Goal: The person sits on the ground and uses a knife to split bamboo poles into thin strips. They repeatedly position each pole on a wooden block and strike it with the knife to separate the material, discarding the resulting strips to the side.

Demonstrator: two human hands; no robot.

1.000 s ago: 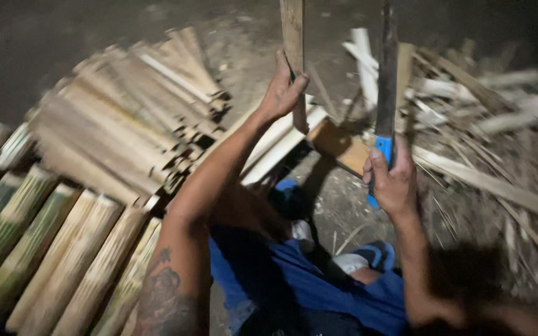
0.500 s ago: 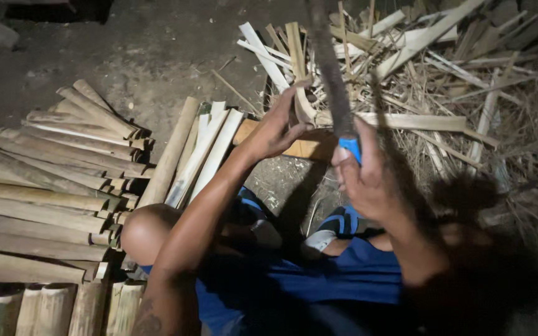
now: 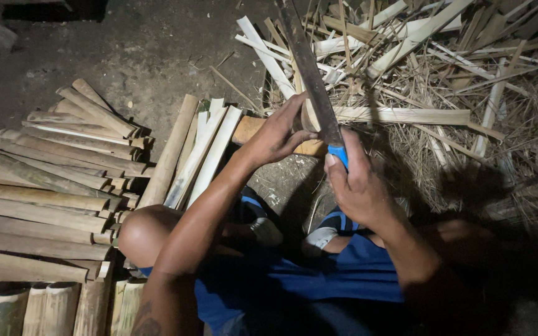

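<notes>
Your right hand (image 3: 357,186) is wrapped tight around the blue handle (image 3: 338,153) of a long dark blade (image 3: 309,71), which points away from you. Your left hand (image 3: 279,132) pinches a pale bamboo strip (image 3: 309,117) just beside that blade, above a short wooden block (image 3: 253,129).

Listed from largest to smallest:
- Stack of split bamboo slats (image 3: 51,186), to your left, laid lengthwise on the dirt floor (image 3: 144,50).
- Heap of shavings and offcuts (image 3: 456,81), to your right and ahead.
- Leaning slats (image 3: 197,155), several, pale, between the stack and your left forearm.
- Greenish bamboo sections (image 3: 7,310), at the lower left edge.
- Blue shorts (image 3: 337,280), on your lap.
</notes>
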